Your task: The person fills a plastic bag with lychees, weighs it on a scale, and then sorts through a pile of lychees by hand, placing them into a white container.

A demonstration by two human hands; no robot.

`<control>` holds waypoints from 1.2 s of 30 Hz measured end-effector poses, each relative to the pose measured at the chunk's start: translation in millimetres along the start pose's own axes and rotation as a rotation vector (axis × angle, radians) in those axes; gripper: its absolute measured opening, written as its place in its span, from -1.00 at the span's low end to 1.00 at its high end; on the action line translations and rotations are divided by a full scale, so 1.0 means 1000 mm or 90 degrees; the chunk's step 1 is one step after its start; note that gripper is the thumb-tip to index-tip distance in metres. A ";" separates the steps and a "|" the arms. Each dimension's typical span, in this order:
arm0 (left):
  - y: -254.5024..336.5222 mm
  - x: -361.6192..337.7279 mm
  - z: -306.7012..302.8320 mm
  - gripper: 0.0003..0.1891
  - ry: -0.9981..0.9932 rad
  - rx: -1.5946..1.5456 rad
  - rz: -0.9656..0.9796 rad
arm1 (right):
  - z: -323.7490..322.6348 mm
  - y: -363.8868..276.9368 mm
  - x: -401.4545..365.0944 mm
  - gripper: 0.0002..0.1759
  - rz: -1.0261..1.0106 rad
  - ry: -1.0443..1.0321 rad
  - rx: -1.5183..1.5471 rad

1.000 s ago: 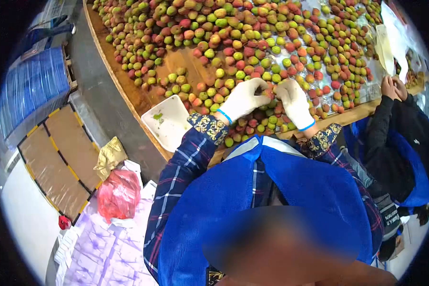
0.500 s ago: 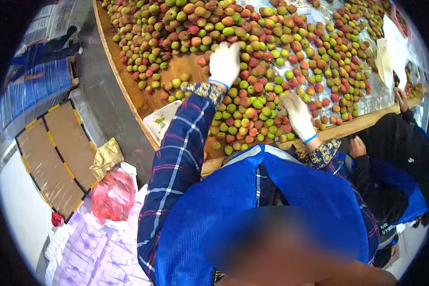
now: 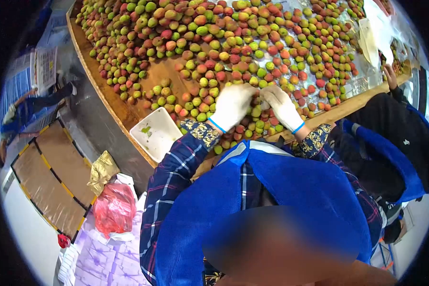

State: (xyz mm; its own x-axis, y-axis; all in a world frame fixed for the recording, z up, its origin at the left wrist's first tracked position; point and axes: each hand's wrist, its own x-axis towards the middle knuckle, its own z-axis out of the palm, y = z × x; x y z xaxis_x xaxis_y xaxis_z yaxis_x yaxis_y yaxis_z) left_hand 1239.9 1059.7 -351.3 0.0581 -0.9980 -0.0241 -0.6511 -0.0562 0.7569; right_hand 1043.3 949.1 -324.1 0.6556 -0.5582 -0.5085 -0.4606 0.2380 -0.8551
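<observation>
Lychees (image 3: 171,45), red and green, are heaped over a wide wooden table. My left hand (image 3: 233,106), in a white glove with a blue wrist edge, is over the fruit near the table's front. Close beside it is my right hand (image 3: 281,107), gloved the same way. The fingertips of both hands almost meet, curled inward and closed. Whatever lies between them is too small and covered to make out. Loose lychees surround both hands.
A white tray (image 3: 156,136) with bits of leaf sits at the table's left edge. Another person in black (image 3: 367,138) works at the right, one hand (image 3: 390,76) at the table rim. A red plastic bag (image 3: 114,209) lies at lower left. Someone walks at far left.
My left hand has drawn back from the heap toward my right hand. My right hand has moved toward it, and their fingertips now come together. The view has shifted slightly.
</observation>
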 end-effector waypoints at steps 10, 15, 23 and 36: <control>-0.080 0.038 -0.026 -0.82 0.130 0.405 -0.046 | 0.001 0.004 -0.013 -0.69 0.038 -0.004 0.019; -0.089 0.038 -0.032 -0.78 0.050 0.456 0.008 | 0.000 0.029 -0.007 -0.72 -0.015 -0.001 0.052; -0.073 0.050 -0.035 -0.83 0.023 0.509 -0.051 | 0.007 0.030 -0.009 -0.75 -0.013 -0.003 0.039; -0.146 0.011 -0.119 -0.83 0.322 0.236 -0.208 | -0.004 0.027 -0.020 -0.71 0.065 -0.029 0.094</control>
State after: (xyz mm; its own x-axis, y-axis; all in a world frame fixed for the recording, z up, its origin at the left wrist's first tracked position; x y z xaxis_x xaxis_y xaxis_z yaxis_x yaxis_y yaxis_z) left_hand 1425.6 1059.8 -384.0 0.5809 -0.7978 0.1617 -0.7496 -0.4468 0.4884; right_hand 1015.7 963.6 -336.9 0.6374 -0.4893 -0.5952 -0.4355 0.4084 -0.8022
